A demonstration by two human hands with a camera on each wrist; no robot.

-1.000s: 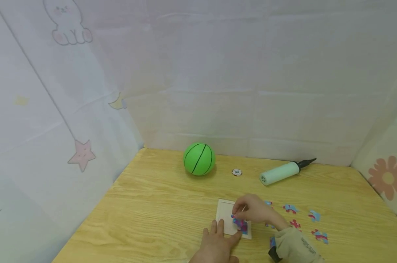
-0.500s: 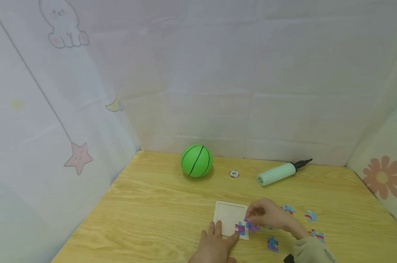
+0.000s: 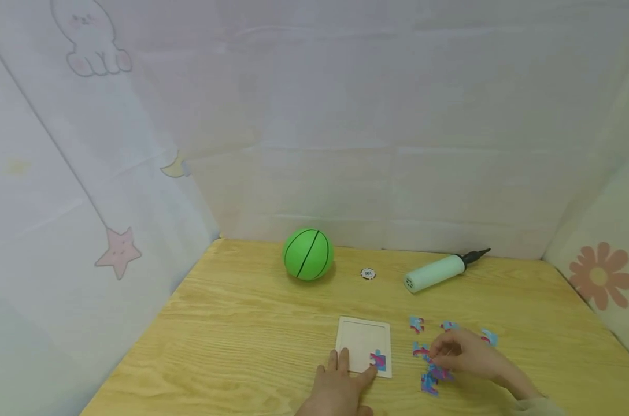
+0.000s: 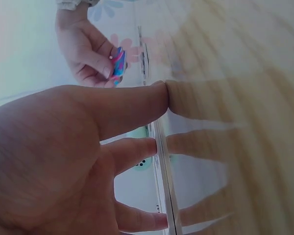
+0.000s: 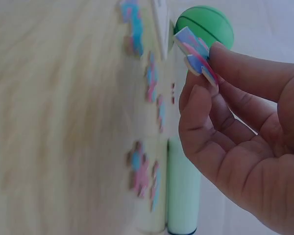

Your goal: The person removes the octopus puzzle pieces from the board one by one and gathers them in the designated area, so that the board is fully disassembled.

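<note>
Puzzle piece [image 5: 196, 53] between right fingers [image 5: 245, 73]

Light wooden table [image 3: 252, 323] carries a green ball [image 3: 307, 254], a small round token [image 3: 367, 274] and a pale green pump [image 3: 439, 271] along the back, with a white puzzle tray [image 3: 363, 338] and scattered puzzle pieces [image 3: 417, 325] nearer the front.

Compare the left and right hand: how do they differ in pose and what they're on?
The left hand lies flat, fingers straight, pressing the puzzle tray edge. The right hand has curled fingers pinching a puzzle piece, over the loose pieces beside the tray. Both are low over the wooden table.
</note>
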